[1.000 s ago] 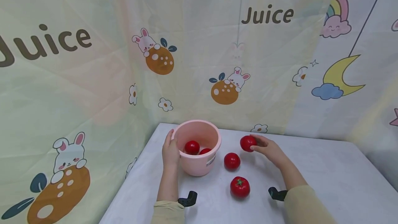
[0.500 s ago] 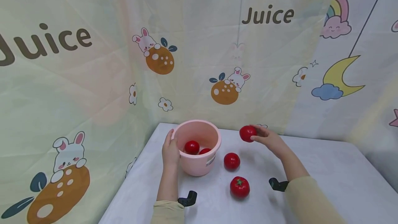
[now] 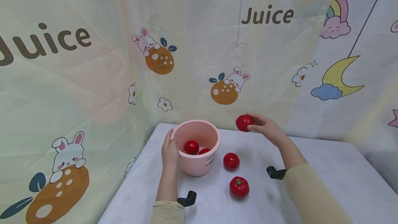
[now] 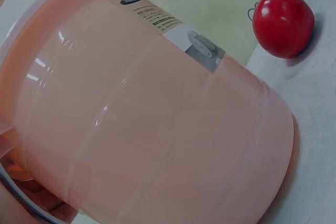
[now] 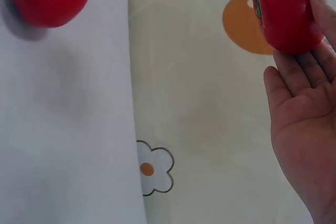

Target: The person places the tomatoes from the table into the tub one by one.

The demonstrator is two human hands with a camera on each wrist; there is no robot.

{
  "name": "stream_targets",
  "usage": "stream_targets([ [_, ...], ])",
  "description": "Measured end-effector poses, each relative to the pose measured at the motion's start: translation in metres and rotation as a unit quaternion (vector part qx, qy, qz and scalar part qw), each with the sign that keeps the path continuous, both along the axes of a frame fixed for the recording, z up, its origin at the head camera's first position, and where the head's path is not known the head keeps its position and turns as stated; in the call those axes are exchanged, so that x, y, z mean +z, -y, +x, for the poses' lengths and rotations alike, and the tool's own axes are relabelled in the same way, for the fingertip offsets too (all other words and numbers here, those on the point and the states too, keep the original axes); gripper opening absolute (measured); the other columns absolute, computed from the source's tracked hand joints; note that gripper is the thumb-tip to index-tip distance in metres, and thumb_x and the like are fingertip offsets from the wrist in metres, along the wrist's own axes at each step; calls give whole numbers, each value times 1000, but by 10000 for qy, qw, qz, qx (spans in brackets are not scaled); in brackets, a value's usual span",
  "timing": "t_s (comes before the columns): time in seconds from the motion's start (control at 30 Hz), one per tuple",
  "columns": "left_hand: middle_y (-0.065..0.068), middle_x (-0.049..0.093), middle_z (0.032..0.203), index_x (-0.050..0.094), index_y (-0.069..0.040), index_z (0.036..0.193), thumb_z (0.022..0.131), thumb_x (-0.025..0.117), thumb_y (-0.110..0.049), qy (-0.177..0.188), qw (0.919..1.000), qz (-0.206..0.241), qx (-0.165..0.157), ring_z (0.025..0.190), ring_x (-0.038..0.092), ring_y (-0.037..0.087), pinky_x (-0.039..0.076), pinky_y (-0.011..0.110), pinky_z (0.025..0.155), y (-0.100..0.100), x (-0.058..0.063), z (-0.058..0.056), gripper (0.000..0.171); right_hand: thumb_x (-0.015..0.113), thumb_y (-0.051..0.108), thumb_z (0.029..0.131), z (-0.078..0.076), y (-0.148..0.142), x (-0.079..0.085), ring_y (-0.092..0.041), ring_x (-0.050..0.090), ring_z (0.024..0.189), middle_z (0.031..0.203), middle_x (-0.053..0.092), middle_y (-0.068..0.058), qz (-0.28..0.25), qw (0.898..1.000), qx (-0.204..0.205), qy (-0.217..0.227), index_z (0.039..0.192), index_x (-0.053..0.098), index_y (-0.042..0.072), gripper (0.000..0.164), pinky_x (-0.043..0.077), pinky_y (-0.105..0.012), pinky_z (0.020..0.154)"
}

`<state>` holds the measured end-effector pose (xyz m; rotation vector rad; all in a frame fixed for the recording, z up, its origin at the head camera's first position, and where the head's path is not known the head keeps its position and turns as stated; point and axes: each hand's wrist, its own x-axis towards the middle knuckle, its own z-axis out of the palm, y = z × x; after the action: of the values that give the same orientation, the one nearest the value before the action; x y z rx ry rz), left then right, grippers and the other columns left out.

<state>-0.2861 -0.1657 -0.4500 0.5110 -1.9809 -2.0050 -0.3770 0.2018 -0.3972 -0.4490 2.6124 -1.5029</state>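
A pink plastic bucket [image 3: 199, 166] stands tilted toward me at the back left of the table. My left hand [image 3: 170, 151] grips its left side at the rim. Inside lie a red tomato [image 3: 191, 147] and part of another tomato [image 3: 204, 151], mostly hidden by the front wall. Right of the bucket, above the table's back edge, my right hand [image 3: 267, 129] pinches a tomato [image 3: 243, 123] between thumb and fingers. The right wrist view shows this held tomato [image 5: 287, 14] with its green stem end facing left.
Two more tomatoes sit on the white table [image 3: 211, 205]: one tomato [image 3: 231, 161] close to the bucket, another tomato [image 3: 239, 187] nearer to me with its green top up. A printed cloth backdrop [image 3: 186, 78] rises behind the table and along its left side.
My right hand has lifted the tomato from near the table and carried it slightly left. The left hand, the bucket and the other tomatoes have stayed in place.
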Motion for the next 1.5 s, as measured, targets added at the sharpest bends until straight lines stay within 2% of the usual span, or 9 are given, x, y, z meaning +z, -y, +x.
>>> stream_targets([
  [0.37, -10, 35, 159, 34, -43, 150, 103, 42, -36, 17, 10000, -42, 36, 150, 27, 23, 40, 53, 113, 1, -1, -2, 49, 78, 51, 77, -7, 25, 28, -30, 42, 136, 144, 51, -1, -61, 9993, 296, 221, 144, 47, 37, 75, 51, -52, 97],
  [0.5, -10, 35, 159, 34, -43, 151, 103, 41, -36, 0, 10000, -36, 21, 150, 27, 23, 39, 52, 113, 0, -1, -1, 49, 79, 44, 79, -8, 35, 35, -31, 43, 136, 144, 51, -4, -177, 9977, 608, 252, 144, 48, 32, 74, 52, -50, 99],
  [0.73, -10, 36, 158, 35, -43, 150, 102, 42, -36, -14, 10000, 35, 6, 150, 28, 24, 41, 53, 112, 0, -1, 0, 49, 81, 40, 78, -10, 53, 44, -29, 48, 132, 138, 56, -2, 53, 9941, 1056, 256, 140, 53, 31, 69, 54, -47, 97],
  [1.07, -10, 36, 158, 35, -44, 150, 103, 41, -37, -6, 9999, 107, -30, 149, 29, 23, 41, 52, 112, 1, 1, 1, 48, 81, 34, 80, -8, 81, 56, -26, 53, 127, 133, 61, 3, 358, 9808, 1887, 331, 137, 57, 32, 61, 56, -42, 93],
  [1.3, -10, 36, 158, 35, -44, 150, 103, 41, -36, -3, 9999, 117, -16, 150, 29, 23, 42, 52, 111, 0, 1, 0, 48, 82, 32, 78, -15, 102, 56, -25, 54, 125, 130, 62, 3, 587, 9711, 2225, 633, 132, 60, 32, 58, 58, -41, 91],
  [1.5, -11, 36, 158, 36, -44, 150, 103, 41, -36, -14, 9999, 102, -3, 150, 29, 23, 41, 53, 112, 0, -1, -1, 47, 81, 35, 80, -15, 123, 59, -21, 55, 125, 127, 64, 6, 1042, 9635, 2359, 720, 132, 61, 34, 55, 56, -40, 93],
])
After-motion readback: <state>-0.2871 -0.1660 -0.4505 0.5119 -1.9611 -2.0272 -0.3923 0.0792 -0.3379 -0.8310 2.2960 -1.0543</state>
